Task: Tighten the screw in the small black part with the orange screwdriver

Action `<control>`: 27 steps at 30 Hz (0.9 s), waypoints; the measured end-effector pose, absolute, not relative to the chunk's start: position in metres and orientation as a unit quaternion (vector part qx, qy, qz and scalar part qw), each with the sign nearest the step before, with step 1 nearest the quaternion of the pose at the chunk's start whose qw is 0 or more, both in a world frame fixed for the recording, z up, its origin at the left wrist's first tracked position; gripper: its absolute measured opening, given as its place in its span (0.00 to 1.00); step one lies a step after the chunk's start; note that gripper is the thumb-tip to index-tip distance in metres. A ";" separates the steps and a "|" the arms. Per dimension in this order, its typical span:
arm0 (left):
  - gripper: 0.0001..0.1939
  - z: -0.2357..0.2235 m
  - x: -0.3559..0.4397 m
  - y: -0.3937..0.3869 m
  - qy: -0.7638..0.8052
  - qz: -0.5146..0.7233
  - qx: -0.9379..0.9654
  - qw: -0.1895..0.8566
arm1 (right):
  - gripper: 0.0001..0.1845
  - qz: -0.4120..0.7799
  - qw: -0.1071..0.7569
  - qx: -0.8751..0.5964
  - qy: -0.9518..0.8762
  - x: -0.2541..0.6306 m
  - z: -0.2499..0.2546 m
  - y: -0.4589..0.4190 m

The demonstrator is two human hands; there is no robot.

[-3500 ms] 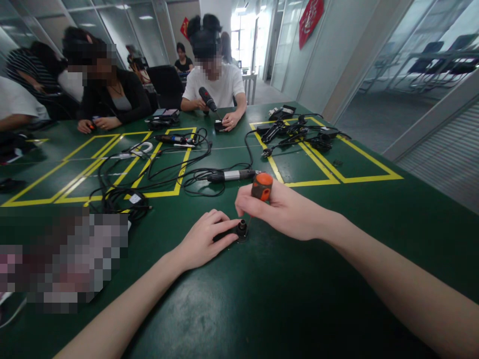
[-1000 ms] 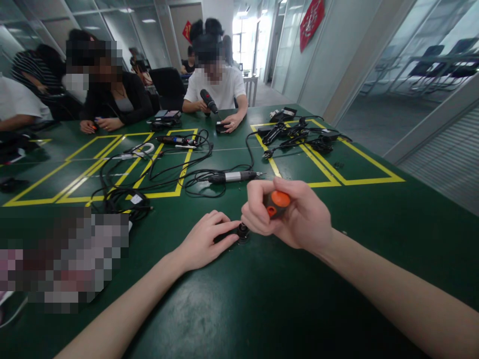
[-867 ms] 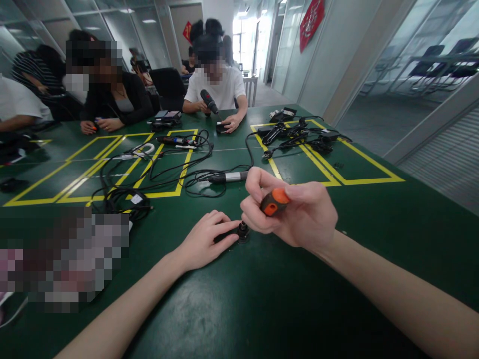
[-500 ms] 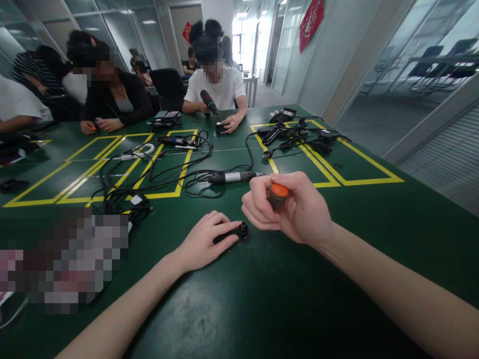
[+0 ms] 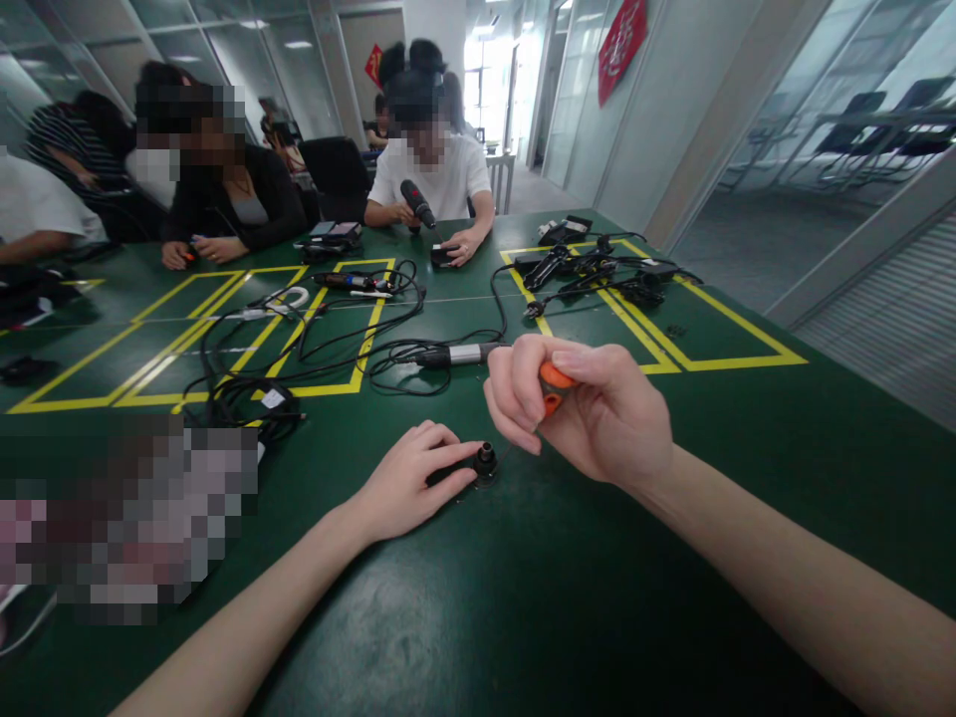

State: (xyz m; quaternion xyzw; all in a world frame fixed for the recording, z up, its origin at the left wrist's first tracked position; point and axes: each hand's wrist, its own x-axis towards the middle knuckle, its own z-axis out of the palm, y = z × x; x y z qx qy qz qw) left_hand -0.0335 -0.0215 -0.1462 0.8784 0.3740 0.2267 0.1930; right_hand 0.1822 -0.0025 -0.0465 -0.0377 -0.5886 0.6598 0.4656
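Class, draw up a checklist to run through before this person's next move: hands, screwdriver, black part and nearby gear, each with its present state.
1. Left hand steadying the black part: ok, thumb and a finger lie against it.
2. Black part resting on the table: ok.
3. Right hand gripping the screwdriver: ok, fingers curl around its handle.
4. Screwdriver tip seated: cannot tell, too faint.
5. Coiled cable away from both hands: ok.
6. Silver-banded tool clear of right hand: cannot tell, the hand overlaps it in view.

Office: glass partitions (image 5: pixel 258 70), black chair (image 5: pixel 336 179), tape-marked green worktable (image 5: pixel 448 617)
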 end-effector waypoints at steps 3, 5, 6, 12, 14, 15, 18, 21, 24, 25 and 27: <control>0.22 -0.147 -0.034 -0.021 0.377 0.231 0.876 0.193 | 0.13 0.686 0.456 -0.041 -0.566 0.182 -0.046 -0.004; 0.24 -0.148 -0.034 -0.022 0.377 0.237 0.875 0.189 | 0.10 0.690 0.456 -0.037 -0.561 0.181 -0.046 -0.005; 0.25 -0.149 -0.034 -0.022 0.374 0.240 0.876 0.186 | 0.09 0.685 0.460 -0.032 -0.565 0.181 -0.046 -0.006; 0.21 -0.150 -0.036 -0.022 0.352 0.260 0.882 0.174 | 0.15 0.647 0.471 -0.016 -0.599 0.179 -0.044 -0.007; 0.19 -0.149 -0.035 -0.023 0.349 0.259 0.883 0.179 | 0.16 0.664 0.461 -0.021 -0.588 0.179 -0.044 -0.007; 0.18 -0.148 -0.035 -0.023 0.348 0.260 0.882 0.182 | 0.16 0.673 0.457 -0.022 -0.581 0.179 -0.045 -0.007; 0.17 -0.147 -0.034 -0.023 0.347 0.267 0.881 0.179 | 0.15 0.694 0.450 -0.021 -0.562 0.180 -0.045 -0.008; 0.15 -0.147 -0.033 -0.023 0.352 0.270 0.878 0.179 | 0.13 0.704 0.442 -0.023 -0.556 0.181 -0.045 -0.009; 0.15 -0.146 -0.033 -0.023 0.355 0.269 0.876 0.184 | 0.07 0.710 0.433 -0.025 -0.555 0.184 -0.044 -0.010; 0.15 -0.146 -0.033 -0.023 0.356 0.265 0.876 0.186 | 0.06 0.711 0.428 -0.027 -0.557 0.184 -0.043 -0.010; 0.15 -0.144 -0.032 -0.023 0.360 0.256 0.877 0.192 | 0.06 0.706 0.425 -0.034 -0.565 0.184 -0.043 -0.009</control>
